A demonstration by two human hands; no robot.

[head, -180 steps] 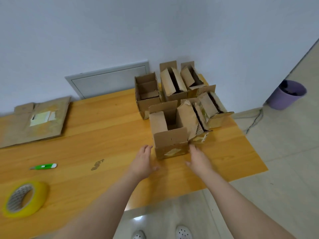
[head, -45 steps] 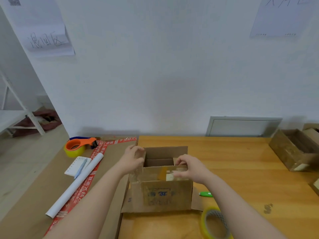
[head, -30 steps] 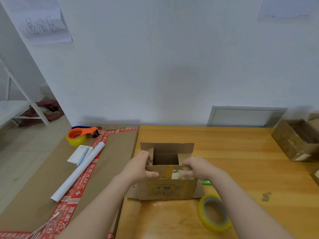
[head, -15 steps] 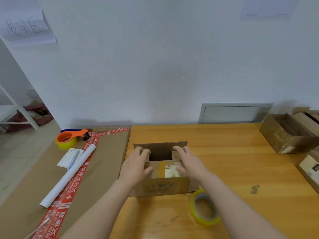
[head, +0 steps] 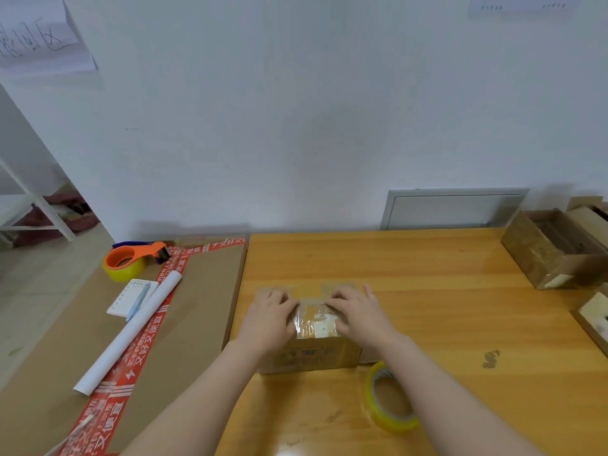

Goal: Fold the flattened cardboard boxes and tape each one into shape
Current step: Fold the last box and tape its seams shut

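Yellow tape roll [head: 390, 398] lay flat on wooden table [head: 427, 274], near edge, just right of cardboard box [head: 309, 353]. Box sat mid-table, long axis left-right, front face toward person, blue print on it too blurred to read. Left hand [head: 268, 320] and right hand [head: 360, 315] both lay flat with fingers straight, palms pressing the top flaps down, gripping nothing. Red tape [head: 144, 343] on the brown sheet at left read 又好又便宜. Folded box [head: 552, 251] sat far right. Wall paper [head: 39, 37] had illegible handwriting.
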